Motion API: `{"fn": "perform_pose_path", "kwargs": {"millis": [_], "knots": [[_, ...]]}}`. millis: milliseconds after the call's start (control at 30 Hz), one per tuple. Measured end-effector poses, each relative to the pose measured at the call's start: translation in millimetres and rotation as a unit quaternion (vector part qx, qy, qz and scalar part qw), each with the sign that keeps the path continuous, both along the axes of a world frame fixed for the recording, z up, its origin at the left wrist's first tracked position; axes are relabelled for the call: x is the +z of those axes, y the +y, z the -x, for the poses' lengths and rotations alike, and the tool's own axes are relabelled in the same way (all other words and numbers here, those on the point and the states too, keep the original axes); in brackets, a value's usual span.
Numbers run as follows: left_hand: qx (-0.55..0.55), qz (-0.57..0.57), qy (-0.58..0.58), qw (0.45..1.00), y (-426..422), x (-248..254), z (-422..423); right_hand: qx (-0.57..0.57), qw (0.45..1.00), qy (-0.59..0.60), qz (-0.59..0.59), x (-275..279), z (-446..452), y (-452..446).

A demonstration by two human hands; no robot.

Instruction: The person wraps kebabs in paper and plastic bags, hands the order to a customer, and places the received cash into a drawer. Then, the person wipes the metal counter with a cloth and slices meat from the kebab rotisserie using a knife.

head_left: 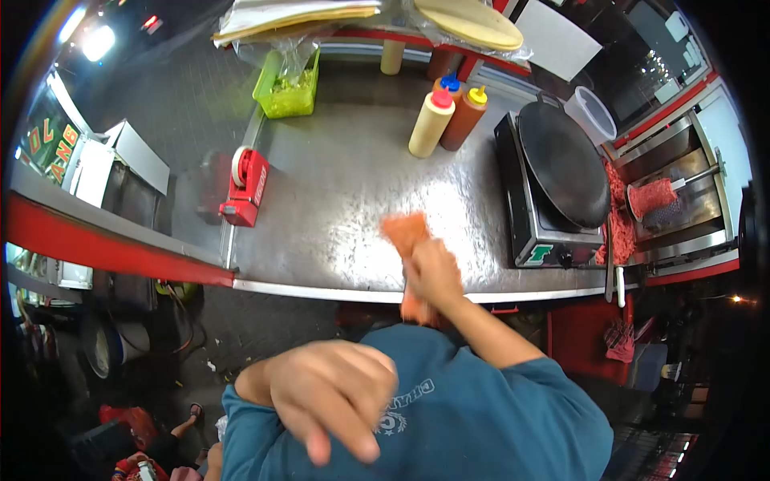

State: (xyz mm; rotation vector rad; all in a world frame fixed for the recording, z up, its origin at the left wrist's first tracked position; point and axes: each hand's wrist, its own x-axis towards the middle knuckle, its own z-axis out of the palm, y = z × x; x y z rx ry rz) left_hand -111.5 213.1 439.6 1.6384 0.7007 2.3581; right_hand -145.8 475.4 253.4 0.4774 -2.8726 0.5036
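Red covers a long bar (120, 240) at the far left, below a sign (52, 152) with bright letters; next comes a red tape dispenser (249, 191) at the left edge of the metal table (337, 184), and farther back a green basket (287, 104) with leafy bits and a plastic bag in it; a stack of paper (297, 18) lies on the shelf above, to the right of the basket; nearest the camera the left hand (333, 393) hangs before the blue shirt (489, 409), blurred, its fingers loosely bent and the two lowest tips apart; right of it, farther forward, the right hand (435, 274) is closed around an orange cloth (407, 228), also blurred; the cloth is at the table's front edge, one end spread over the metal and the other hanging below the fist, and I cannot tell how much of it touches the surface; behind it stand three bottles close together, one pale with a red cap (429, 127), one blue-capped (449, 82) and partly hidden, one reddish with a yellow cap (465, 122); to their right a black pan (564, 164) sits on a silver stove (525, 216), with a clear tub (591, 116) just beyond; at the far right red meat (652, 198) sits on a spit (696, 178), more of it heaped below, near a white handle (620, 287).
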Motion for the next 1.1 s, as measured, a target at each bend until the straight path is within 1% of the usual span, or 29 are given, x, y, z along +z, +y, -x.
{"fn": "perform_pose_path", "kwargs": {"millis": [33, 67, 100, 133, 200, 233, 267, 300, 333, 367, 400, 467, 533, 600, 667, 700, 767, 800, 833, 867, 900, 967, 1000, 1033, 1067, 1100], "knots": [[0.024, 0.048, -0.035, 0.998, -14.2, -23.3, 3.5, 0.064, 0.997, -0.051, 0.01, -3.4, -13.6, -2.8], [0.119, 0.115, -0.166, 0.972, -24.6, -36.7, -11.1, 0.108, 0.984, -0.073, 0.122, 4.3, -21.1, -7.3], [0.17, 0.147, -0.25, 0.942, -32.7, -59.9, -17.0, 0.155, 0.956, -0.094, 0.232, 19.8, -22.6, -13.4], [0.217, 0.142, -0.281, 0.924, -35.9, -82.1, -15.9, 0.124, 0.948, -0.083, 0.281, 36.1, -18.4, -19.4], [0.24, 0.141, -0.351, 0.894, -52.4, -116.9, -24.0, 0.048, 0.96, 0.025, 0.276, 42.8, 12.3, -29.5], [0.258, 0.143, -0.381, 0.876, -58.9, -125.4, -30.3, 0.008, 0.959, 0.074, 0.272, 46.1, 29.3, -35.7], [0.27, 0.144, -0.386, 0.87, -64.4, -128.2, -35.5, -0.016, 0.968, 0.11, 0.227, 46.9, 51.1, -43.8], [0.282, 0.144, -0.392, 0.864, -69.0, -130.4, -40.3, -0.027, 0.968, 0.134, 0.21, 41.2, 76.4, -55.2], [0.296, 0.143, -0.398, 0.857, -72.6, -131.6, -44.1, -0.044, 0.982, 0.066, 0.171, 25.9, 103.0, -61.7], [0.312, 0.15, -0.39, 0.853, -76.0, -128.7, -48.3, -0.087, 0.994, 0.027, 0.065, -2.2, 131.1, -71.6], [0.329, 0.157, -0.381, 0.85, -78.9, -122.4, -52.0, -0.128, 0.991, -0.01, -0.043, -29.3, 162.6, -81.7], [0.368, 0.17, -0.361, 0.84, -84.3, -113.9, -61.8, -0.189, 0.982, -0.009, -0.017, -55.7, 241.0, -101.2], [0.388, 0.184, -0.348, 0.834, -87.7, -103.4, -74.2, -0.232, 0.971, -0.034, 0.047, -52.5, 325.8, -111.2], [0.409, 0.211, -0.34, 0.82, -88.1, -97.1, -88.5, -0.177, 0.982, -0.06, -0.013, -30.6, 370.4, -120.7], [0.418, 0.217, -0.332, 0.817, -89.4, -103.9, -99.4, -0.066, 0.993, -0.099, -0.017, -36.5, 405.0, -130.3], [0.419, 0.223, -0.333, 0.815, -88.8, -106.8, -107.4, -0.043, 0.993, -0.095, -0.049, -35.3, 398.1, -139.6], [0.429, 0.237, -0.327, 0.808, -83.3, -108.8, -113.0, -0.067, 0.996, -0.045, -0.026, -43.0, 350.7, -161.9], [0.432, 0.231, -0.332, 0.806, -81.2, -114.1, -113.7, 0.008, 0.99, -0.119, 0.08, -41.8, 317.7, -166.1], [0.429, 0.223, -0.332, 0.81, -78.1, -119.4, -110.8, 0.074, 0.963, -0.181, 0.185, -35.8, 270.7, -164.7], [0.424, 0.225, -0.326, 0.815, -74.4, -121.6, -104.5, 0.247, 0.938, 0.128, 0.207, -59.6, 225.4, -166.7], [0.414, 0.224, -0.329, 0.819, -73.8, -125.1, -98.6, 0.314, 0.918, 0.08, 0.23, -78.6, 180.1, -165.6], [0.369, 0.223, -0.336, 0.838, -70.3, -129.9, -73.8, 0.43, 0.861, -0.04, 0.27, -76.9, 78.8, -164.7], [0.358, 0.261, -0.311, 0.841, -67.1, -123.8, -58.7, 0.47, 0.853, -0.108, 0.199, -68.9, 45.8, -163.5], [0.354, 0.288, -0.268, 0.849, -63.5, -122.7, -42.9, 0.44, 0.891, -0.041, 0.103, -21.9, 8.8, -130.9], [0.329, 0.316, -0.22, 0.862, -57.0, -113.0, -24.8, 0.39, 0.904, -0.142, 0.1, 4.4, -1.3, -100.4], [0.311, 0.339, -0.171, 0.871, -47.8, -103.6, -6.8, 0.343, 0.902, -0.24, 0.101, 17.2, -7.4, -69.5]]}}
